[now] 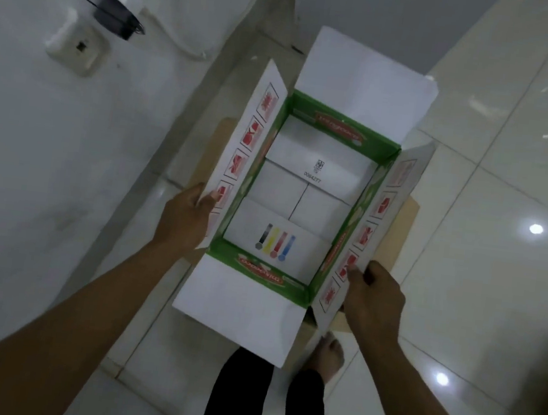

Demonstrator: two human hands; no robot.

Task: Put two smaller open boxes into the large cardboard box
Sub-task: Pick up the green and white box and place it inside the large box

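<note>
A smaller open box (305, 190), white inside with green printed walls and four spread flaps, hangs in front of me over the floor. My left hand (186, 214) grips its left flap near the red symbols. My right hand (373, 297) grips its right flap. Beneath it, brown edges of the large cardboard box (405, 220) show at the right and at the upper left; most of that box is hidden. I cannot tell whether the white box rests inside it or is held above it. No second small box is visible.
A white wall with a socket (78, 47) and a plugged black adapter (114, 17) with its cable rises at the left. Glossy white floor tiles (508, 201) spread to the right. My legs and a bare foot (329, 352) stand just behind the box.
</note>
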